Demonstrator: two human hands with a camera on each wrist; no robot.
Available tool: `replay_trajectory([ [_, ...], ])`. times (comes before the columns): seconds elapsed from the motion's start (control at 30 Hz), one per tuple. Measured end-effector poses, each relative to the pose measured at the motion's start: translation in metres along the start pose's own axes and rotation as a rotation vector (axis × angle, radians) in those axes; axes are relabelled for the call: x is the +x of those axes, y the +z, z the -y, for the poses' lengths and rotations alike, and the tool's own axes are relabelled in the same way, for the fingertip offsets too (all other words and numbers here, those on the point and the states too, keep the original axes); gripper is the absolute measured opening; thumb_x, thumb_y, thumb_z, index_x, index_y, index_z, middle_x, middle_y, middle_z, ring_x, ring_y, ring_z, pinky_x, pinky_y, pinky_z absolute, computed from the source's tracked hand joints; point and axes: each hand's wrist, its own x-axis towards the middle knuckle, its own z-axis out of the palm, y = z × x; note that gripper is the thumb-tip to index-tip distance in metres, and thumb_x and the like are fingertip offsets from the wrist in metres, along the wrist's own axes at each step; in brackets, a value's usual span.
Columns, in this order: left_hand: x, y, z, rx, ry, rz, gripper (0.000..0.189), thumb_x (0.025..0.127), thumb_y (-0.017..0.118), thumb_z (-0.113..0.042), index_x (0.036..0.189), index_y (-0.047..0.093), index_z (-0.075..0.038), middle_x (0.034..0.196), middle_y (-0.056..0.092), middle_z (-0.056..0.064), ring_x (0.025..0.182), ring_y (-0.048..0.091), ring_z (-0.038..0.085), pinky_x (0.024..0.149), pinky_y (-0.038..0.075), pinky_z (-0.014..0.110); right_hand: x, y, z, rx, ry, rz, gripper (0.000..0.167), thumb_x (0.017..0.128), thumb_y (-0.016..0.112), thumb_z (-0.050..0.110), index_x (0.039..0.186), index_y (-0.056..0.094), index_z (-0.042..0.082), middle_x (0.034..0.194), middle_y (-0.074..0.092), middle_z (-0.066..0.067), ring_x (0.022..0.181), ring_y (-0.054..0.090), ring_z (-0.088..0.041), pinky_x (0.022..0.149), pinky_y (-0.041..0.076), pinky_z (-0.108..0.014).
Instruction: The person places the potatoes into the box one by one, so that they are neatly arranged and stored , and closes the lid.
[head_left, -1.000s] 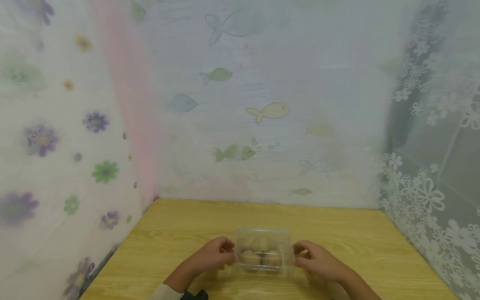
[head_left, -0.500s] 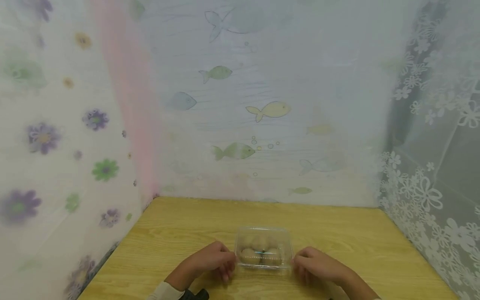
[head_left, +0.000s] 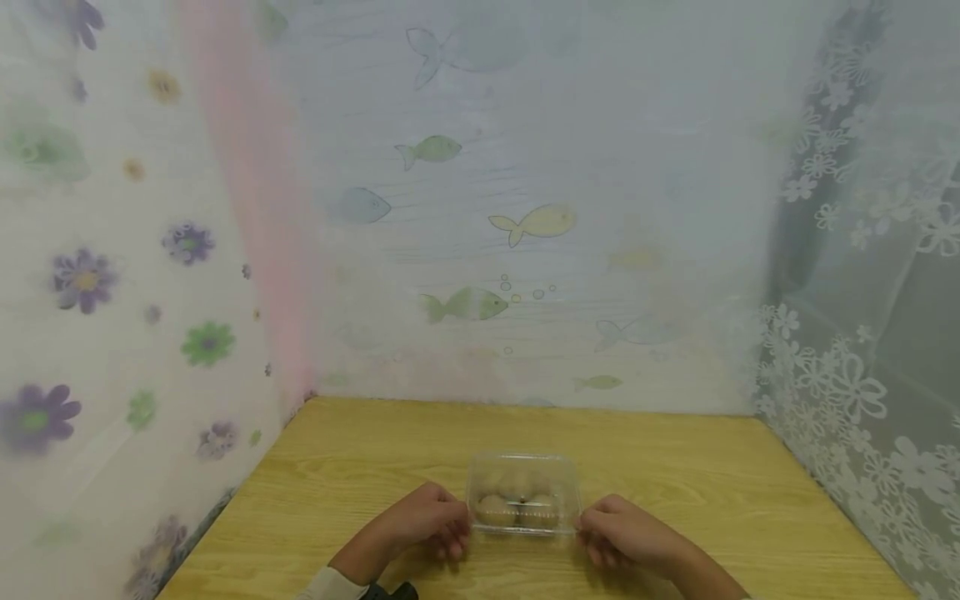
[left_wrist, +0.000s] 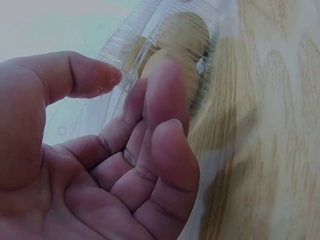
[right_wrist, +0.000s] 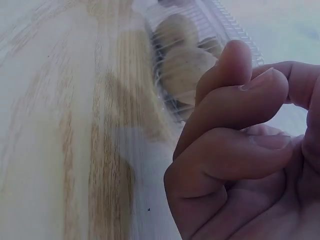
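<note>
A clear plastic clamshell box (head_left: pixel 523 527) sits on the wooden table, several round tan things (head_left: pixel 492 509) showing through its walls; they look like potatoes. At its left front corner is my left hand (head_left: pixel 425 523), whose thumb and index finger pinch the rim in the left wrist view, the other fingers curled below. My right hand (head_left: pixel 628 532) is at the opposite front corner, its thumb and index finger at the rim. Curled fingers (right_wrist: pixel 230 150) hide much of that grip in the right wrist view.
The wooden tabletop (head_left: pixel 375 442) runs back to a pale curtain (head_left: pixel 675 167) printed with fish. Flowered sheeting (head_left: pixel 112 333) stands along the left side, and a translucent sheet with white flowers (head_left: pixel 855 392) along the right.
Both hands have turned over at the box's sides, fingers curling downward and thumbs moving up to the rim. The box stays in nearly the same place.
</note>
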Motion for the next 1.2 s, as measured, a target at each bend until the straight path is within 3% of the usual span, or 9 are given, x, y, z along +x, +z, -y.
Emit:
replay_trajectory([
  [0.3,0.004,0.004,0.001,-0.022,0.012,-0.018,0.028,0.094,0.061,-0.018,0.086,0.074,0.006,0.070,0.072,0.002,0.056,0.064,0.008,0.049,0.049,0.020,0.001,-0.002,-0.003,0.021,0.008,-0.004,0.035,0.105,0.051,0.019,0.093,0.069,-0.008,0.062,0.062,0.003,0.048,0.043,-0.004,0.040,0.031,-0.015],
  [0.57,0.005,0.007,0.004,-0.054,-0.030,-0.013,0.026,0.093,0.063,-0.022,0.077,0.072,-0.004,0.068,0.071,0.001,0.052,0.062,0.008,0.046,0.048,0.020,0.002,-0.005,-0.006,0.020,0.011,-0.006,0.034,0.105,0.051,0.019,0.094,0.068,-0.008,0.063,0.061,0.003,0.048,0.044,-0.004,0.041,0.031,-0.015],
  [1.2,0.009,0.007,0.004,-0.099,-0.039,-0.007,0.024,0.093,0.063,-0.019,0.075,0.071,-0.006,0.067,0.070,0.001,0.051,0.061,0.007,0.046,0.047,0.019,0.005,-0.011,-0.007,0.073,0.009,0.028,0.033,0.106,0.052,0.019,0.093,0.069,-0.006,0.063,0.059,0.005,0.048,0.044,-0.002,0.041,0.032,-0.015],
])
